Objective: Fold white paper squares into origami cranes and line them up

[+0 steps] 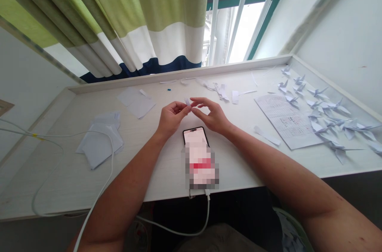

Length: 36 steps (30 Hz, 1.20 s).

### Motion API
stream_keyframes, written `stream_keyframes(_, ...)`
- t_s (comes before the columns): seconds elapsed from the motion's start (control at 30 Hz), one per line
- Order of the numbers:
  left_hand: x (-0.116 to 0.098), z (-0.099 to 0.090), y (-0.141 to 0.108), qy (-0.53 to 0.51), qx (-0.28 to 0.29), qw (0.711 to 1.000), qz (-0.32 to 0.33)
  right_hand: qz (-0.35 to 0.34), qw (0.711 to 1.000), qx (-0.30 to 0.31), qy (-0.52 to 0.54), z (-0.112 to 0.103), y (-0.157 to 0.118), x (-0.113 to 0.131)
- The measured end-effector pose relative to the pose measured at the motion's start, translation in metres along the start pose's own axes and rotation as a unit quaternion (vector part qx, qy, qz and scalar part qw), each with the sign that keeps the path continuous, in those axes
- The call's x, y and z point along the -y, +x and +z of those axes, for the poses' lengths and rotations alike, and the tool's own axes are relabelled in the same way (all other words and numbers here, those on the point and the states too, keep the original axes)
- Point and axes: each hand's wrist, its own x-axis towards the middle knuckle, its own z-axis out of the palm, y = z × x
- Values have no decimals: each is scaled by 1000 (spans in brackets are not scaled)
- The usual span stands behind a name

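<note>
Paper piece (187, 102), small and folded, pinched between fingertips of both hands (192, 112). Phone (198, 156) lies just below.

The phone's (195, 137) screen is mostly pixelated, writing on the printed sheet (276, 115) is too small to read, the left hand (172, 119) and right hand (212, 115) partly hide the small folded paper (187, 102), and the right edge cuts off a paper crane (377, 148).
</note>
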Motion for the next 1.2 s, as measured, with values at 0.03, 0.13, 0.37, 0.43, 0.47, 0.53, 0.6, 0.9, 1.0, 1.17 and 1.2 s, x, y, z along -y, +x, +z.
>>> stream_keyframes(0.03,0,0,0,-1,-2,1000,-2,5,1000,-14,-3,0,0,-1)
stream_keyframes(0.13,1,2,0,-15,-9,1000,-9,23,998,-61,-5,0,2,-6)
stream_keyframes(0.37,3,3,1,-30,-16,999,-10,40,999,-8,16,2,2,-11)
stream_keyframes(0.43,3,2,1,-29,-15,999,-12,39,999,5,16,3,1,-11)
stream_keyframes(0.47,3,2,1,-29,-16,999,-14,40,999,5,17,3,1,-11)
stream_keyframes(0.53,2,2,1,-27,-20,999,-17,46,999,-3,28,4,1,-12)
stream_keyframes(0.6,2,2,1,-26,-23,999,-20,58,997,-17,48,4,1,-13)
stream_keyframes(0.9,3,2,1,-19,-17,999,-19,114,989,-25,91,4,4,-14)
stream_keyframes(1.0,5,2,1,-10,-15,1000,-8,92,992,-21,81,5,4,-14)
stream_keyframes(1.17,9,2,2,19,-27,999,18,63,996,-43,37,6,2,-16)
stream_keyframes(1.2,9,2,2,24,-30,999,22,60,996,-48,33,6,2,-16)
